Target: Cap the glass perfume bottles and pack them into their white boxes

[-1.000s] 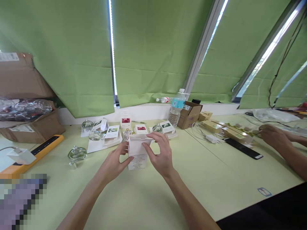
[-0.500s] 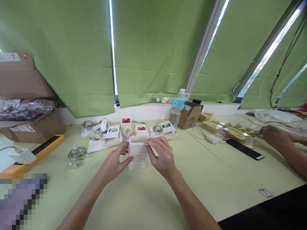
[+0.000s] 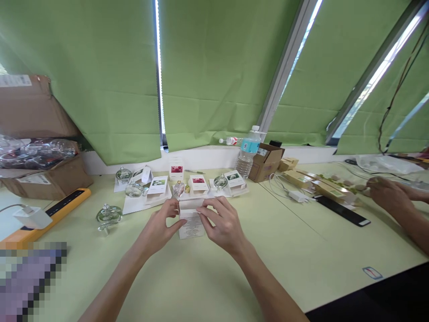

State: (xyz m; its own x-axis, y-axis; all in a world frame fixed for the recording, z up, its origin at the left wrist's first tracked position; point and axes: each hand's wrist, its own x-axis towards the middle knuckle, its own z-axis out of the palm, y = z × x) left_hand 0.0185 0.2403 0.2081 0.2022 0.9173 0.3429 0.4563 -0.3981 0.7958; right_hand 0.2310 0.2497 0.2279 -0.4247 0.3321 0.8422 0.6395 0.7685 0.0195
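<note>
White rectangular cardboard box (image 3: 191, 228) on pale-green smooth tabletop (image 3: 187, 277), nearer than and left of clear plastic blue-labelled bottle (image 3: 247, 157). Bare left hand (image 3: 160, 227) grips box's left side; bare right hand (image 3: 224, 223) pinches top flap.

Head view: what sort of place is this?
Probably a shared workroom or office: a co-worker's hand shows at the right of the pale green table, an orange power strip lies at the left, and the left hand and right hand hold a white box.
</note>
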